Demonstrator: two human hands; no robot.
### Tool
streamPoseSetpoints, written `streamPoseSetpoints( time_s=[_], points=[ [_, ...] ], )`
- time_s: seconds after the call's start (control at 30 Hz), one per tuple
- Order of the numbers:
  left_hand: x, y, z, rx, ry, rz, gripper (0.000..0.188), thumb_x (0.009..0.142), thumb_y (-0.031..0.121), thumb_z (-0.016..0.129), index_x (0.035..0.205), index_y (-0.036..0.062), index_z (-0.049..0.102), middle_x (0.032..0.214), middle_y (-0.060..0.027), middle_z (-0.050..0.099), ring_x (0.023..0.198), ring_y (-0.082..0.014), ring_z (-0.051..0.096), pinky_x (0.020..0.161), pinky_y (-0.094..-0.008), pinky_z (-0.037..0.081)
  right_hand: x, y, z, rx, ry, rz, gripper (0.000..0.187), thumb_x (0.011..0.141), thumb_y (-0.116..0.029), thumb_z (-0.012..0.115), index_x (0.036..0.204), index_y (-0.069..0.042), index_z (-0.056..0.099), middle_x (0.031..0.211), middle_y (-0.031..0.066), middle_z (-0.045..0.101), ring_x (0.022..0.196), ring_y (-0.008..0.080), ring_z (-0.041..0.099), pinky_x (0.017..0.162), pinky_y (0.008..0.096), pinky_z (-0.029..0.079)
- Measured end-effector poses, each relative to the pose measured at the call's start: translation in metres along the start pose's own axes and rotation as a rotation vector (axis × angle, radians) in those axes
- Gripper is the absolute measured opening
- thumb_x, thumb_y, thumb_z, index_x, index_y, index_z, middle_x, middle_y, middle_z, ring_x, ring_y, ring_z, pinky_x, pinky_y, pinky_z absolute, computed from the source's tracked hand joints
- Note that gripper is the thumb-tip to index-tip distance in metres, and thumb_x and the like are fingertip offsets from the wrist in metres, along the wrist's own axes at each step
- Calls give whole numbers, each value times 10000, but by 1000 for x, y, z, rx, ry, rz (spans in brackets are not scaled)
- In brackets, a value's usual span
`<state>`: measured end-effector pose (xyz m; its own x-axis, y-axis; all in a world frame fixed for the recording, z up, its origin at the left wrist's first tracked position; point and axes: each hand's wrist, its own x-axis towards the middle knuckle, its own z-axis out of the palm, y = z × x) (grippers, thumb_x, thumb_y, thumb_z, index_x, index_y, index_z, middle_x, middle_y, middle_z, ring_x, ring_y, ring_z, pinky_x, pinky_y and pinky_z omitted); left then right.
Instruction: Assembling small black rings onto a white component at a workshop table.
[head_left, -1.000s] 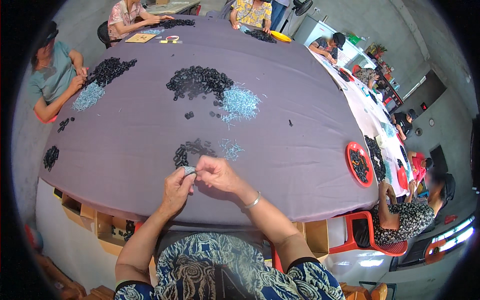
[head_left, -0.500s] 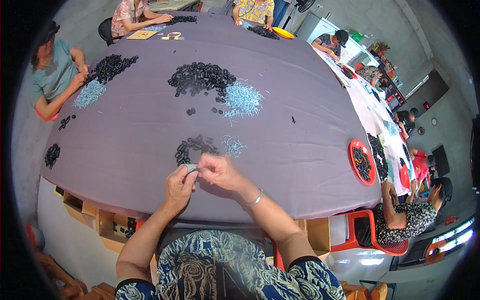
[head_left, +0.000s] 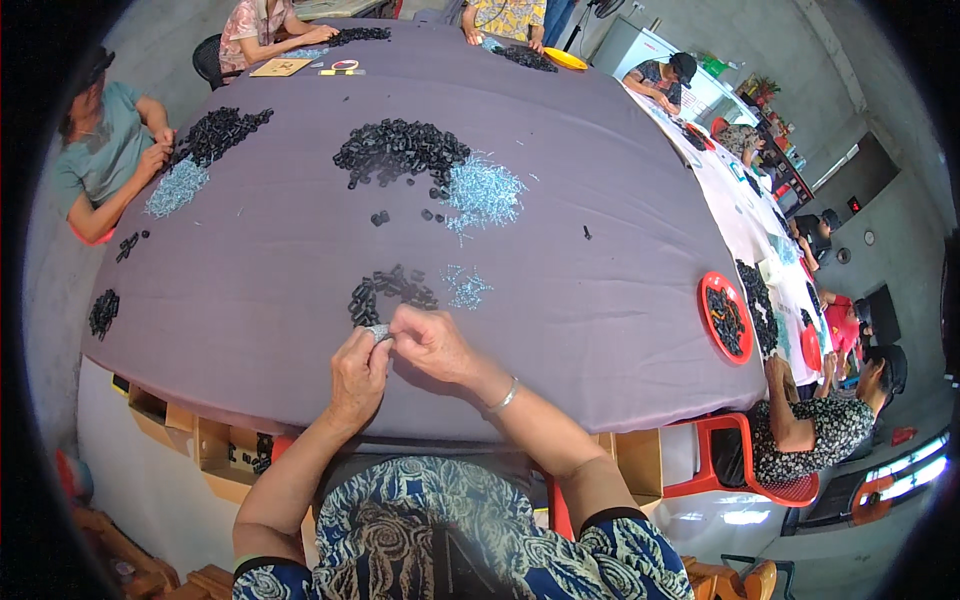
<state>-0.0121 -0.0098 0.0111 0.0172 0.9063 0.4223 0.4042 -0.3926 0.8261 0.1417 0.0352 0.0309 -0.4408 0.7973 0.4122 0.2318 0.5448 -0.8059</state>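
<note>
Near the front edge of the dark tablecloth, my left hand (head_left: 358,380) and my right hand (head_left: 432,346) meet with their fingertips pinched together. A grey wrap or covering (head_left: 378,331) shows at a left fingertip. Whatever small part sits between the fingers is too hidden to name. Just beyond my hands lies a loose cluster of small black cylindrical parts (head_left: 398,288). To its right are a few scattered small pale-blue pieces (head_left: 465,288). Farther off, a large heap of black parts (head_left: 400,150) touches a heap of pale-blue pieces (head_left: 482,192).
A red plate (head_left: 726,318) of black parts stands at the table's right edge. Single black pieces (head_left: 380,217) lie mid-table, and a small black pile (head_left: 104,313) sits far left. Co-workers sit around both tables. Cardboard boxes (head_left: 638,462) stand below the front edge.
My right hand has shifted slightly left, closer against my left fingertips. Both hands stay pinched together, and the piles look the same.
</note>
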Motion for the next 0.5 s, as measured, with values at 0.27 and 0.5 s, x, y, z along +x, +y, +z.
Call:
streamPoseSetpoints(
  time_s=[0.27,0.5],
  points=[
    [1,3,-1,60,44,81,62,807,-9,599,816,-13,538,749,-151,514,648,-341,530,565,-399,422,0,-4,-1,95,-21,99,78,786,-28,565,795,-10,490,609,94,520,530,169,500,523,309,433],
    [5,4,-2,96,40,108,71,800,-7,604,815,-9,534,741,-151,503,649,-345,528,561,-402,418,2,1,-3,156,-19,175,95,801,-50,574,764,-14,494,593,50,530,534,106,501,510,285,438]
  ],
)
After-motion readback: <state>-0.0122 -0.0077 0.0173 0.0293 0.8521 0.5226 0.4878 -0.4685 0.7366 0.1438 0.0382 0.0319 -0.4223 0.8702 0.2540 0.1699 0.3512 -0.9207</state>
